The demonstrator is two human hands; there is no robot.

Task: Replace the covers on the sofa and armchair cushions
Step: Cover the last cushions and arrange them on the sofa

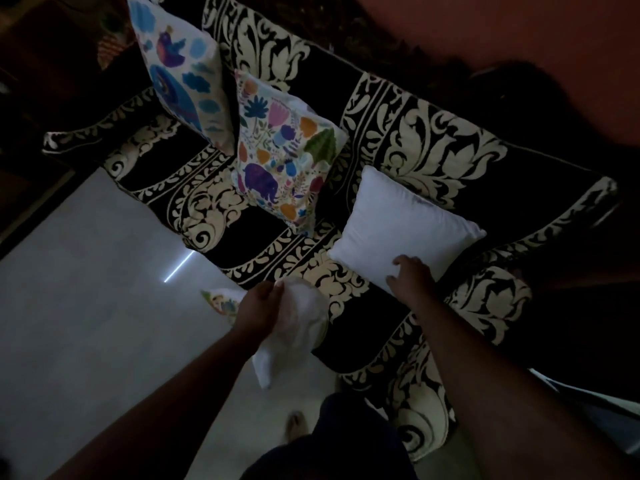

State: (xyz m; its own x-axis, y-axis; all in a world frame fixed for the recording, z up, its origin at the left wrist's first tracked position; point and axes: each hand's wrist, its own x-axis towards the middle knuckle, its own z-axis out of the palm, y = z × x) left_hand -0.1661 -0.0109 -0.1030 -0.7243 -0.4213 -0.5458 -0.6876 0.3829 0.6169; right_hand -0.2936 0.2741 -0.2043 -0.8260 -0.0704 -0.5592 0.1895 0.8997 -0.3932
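Observation:
A bare white cushion (401, 225) leans on the sofa seat, which is draped in a black and cream patterned throw (440, 154). My right hand (412, 280) rests on the cushion's near lower edge, fingers spread. My left hand (259, 304) grips a bunched white cushion cover (298, 327) that hangs over the sofa's front edge; a printed part of it shows left of the hand. Two covered cushions stand further left: one with flowers and an elephant (282, 157), one with blue birds (180, 64).
The pale tiled floor (86, 323) spreads to the left, with my foot (296, 426) near the sofa's front. A reddish wall (519, 32) rises behind the sofa. The room is dim and the far left is dark.

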